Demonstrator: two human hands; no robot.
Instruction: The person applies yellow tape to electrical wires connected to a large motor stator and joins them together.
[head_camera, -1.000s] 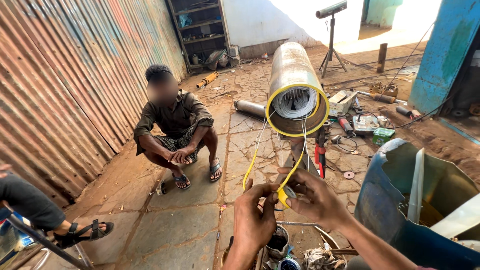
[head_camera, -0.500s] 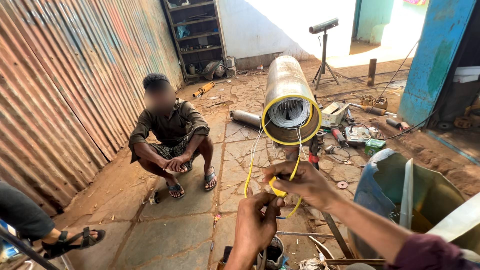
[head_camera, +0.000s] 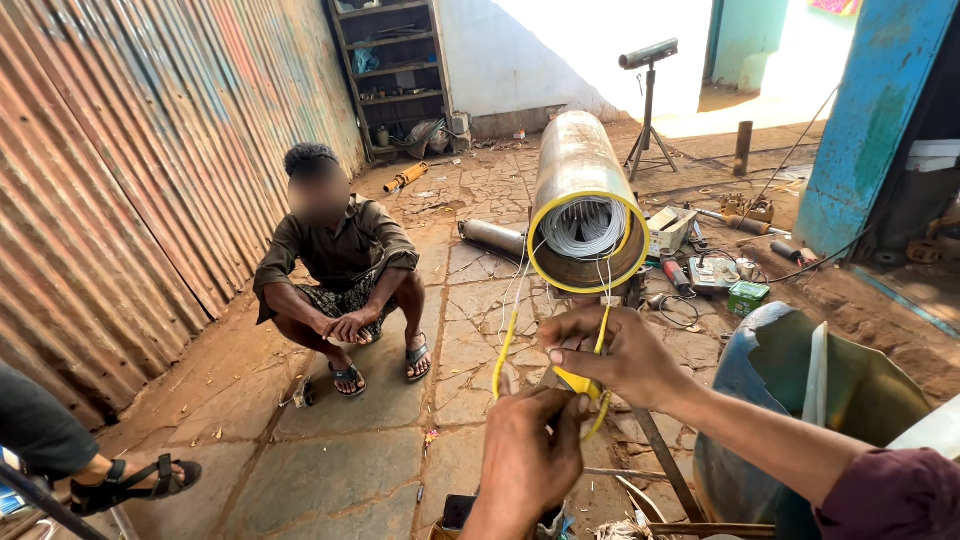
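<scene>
A long metal cylinder (head_camera: 578, 165) with a yellow rim lies pointing at me; white winding wires fill its open end. Thin wires and yellow sleeving (head_camera: 503, 350) hang from it down to my hands. My right hand (head_camera: 608, 352) pinches a yellow sleeve just below the cylinder's mouth. My left hand (head_camera: 530, 455) sits lower and closer to me, fingers closed on the same yellow sleeving where the two hands meet.
A person (head_camera: 338, 272) squats on the stone floor to the left. A corrugated metal wall (head_camera: 110, 180) runs along the left. Another person's sandalled foot (head_camera: 135, 480) is at lower left. Tools (head_camera: 700, 270) lie behind the cylinder; a blue drum (head_camera: 800, 400) stands right.
My hands have stayed together on the yellow sleeving, shifting slightly right and down in view. The camera has tilted, bringing the cylinder higher and closer.
</scene>
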